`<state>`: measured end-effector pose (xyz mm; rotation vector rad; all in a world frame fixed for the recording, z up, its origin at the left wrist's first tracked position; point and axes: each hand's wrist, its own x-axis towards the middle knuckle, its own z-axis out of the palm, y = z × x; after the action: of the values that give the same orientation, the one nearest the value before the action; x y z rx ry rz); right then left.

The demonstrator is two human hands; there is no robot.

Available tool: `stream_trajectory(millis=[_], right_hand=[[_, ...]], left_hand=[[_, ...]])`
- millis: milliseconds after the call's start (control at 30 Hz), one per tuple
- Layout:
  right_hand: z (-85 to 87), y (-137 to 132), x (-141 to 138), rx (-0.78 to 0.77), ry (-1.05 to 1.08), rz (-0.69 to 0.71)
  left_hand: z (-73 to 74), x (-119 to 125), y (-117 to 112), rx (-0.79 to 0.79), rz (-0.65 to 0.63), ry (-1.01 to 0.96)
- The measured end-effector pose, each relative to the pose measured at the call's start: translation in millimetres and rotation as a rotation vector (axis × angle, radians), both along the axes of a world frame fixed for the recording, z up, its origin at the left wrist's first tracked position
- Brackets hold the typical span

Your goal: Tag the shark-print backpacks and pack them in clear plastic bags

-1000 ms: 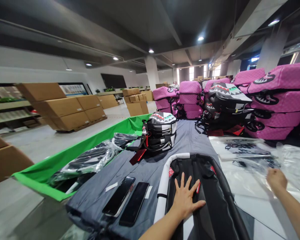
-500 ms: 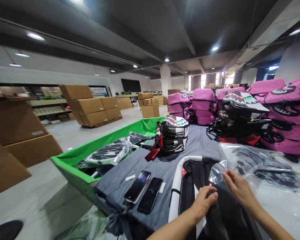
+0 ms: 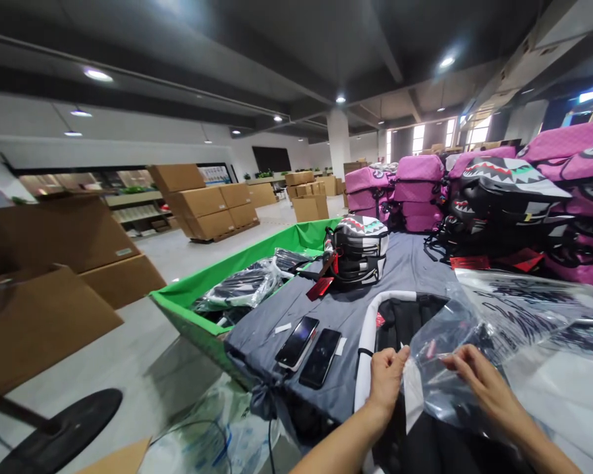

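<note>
In the head view, a black backpack (image 3: 405, 316) with white edging lies at the front of the cloth-covered table, its strap side up. Over it is a clear plastic bag (image 3: 439, 375), stretched between my hands. My left hand (image 3: 388, 378) is closed, thumb against the fingers, at the bag's left edge, beside a white strip (image 3: 414, 395). My right hand (image 3: 479, 385) pinches the clear film at the other side, with its fingers bent. Both hands are above the backpack, whose lower part is partly hidden by my arms.
Two phones (image 3: 297, 343) lie left of the backpack. Farther back stands a shark-mouth backpack (image 3: 360, 247) with a red tag. Pink backpacks (image 3: 418, 187) are stacked behind, and printed plastic bags (image 3: 538, 316) lie at right. A green-lined bin (image 3: 178, 306) holds wrapped bags. Cartons (image 3: 212, 210) stand beyond.
The clear bag is spread wider between my hands. My left hand has shifted left over the backpack, and the camera has turned slightly left.
</note>
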<state>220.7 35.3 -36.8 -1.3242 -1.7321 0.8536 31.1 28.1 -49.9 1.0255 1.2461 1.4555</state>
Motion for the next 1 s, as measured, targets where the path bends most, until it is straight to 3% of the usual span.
stream_trajectory(millis=[133, 233, 367, 433, 500, 633, 733, 867, 1000], right_hand=[[1.3, -15.1, -15.6, 0.038, -0.046, 0.118], [4.1, -19.9, -18.8, 0.101, 0.018, 0.088], [20.8, -13.8, -3.7, 0.104, 0.029, 0.010], [27.1, -11.1, -1.3, 0.191, -0.059, -0.122], [28.8, -11.4, -5.7, 0.296, -0.173, -0.224], [23.7, -21.2, -11.0, 0.588, -0.471, -0.285], [16.4, -33.5, 11.2, 0.707, -0.689, -0.383], [-2.5, -51.1, 69.9, 0.618, -0.743, -0.576], [-31.8, -70.1, 119.8, 0.256, -0.352, -0.672]], left_hand=[[10.7, 14.6, -0.9, 0.045, -0.062, -0.033], [18.4, 16.4, -2.0, 0.110, -0.069, 0.032], [23.7, -3.3, -0.9, 0.365, -0.128, 0.511], [24.4, -9.4, -0.9, 0.448, -0.189, 0.770], [25.2, -7.7, -1.2, 0.467, -0.145, 0.912], [30.1, 3.6, 4.0, 0.554, -0.011, 1.023], [34.2, 2.9, 13.5, 0.634, 0.043, 0.958], [27.0, -2.9, 18.5, 0.586, 0.177, 0.687], [-1.0, -3.8, 9.5, 0.570, 0.134, 0.730]])
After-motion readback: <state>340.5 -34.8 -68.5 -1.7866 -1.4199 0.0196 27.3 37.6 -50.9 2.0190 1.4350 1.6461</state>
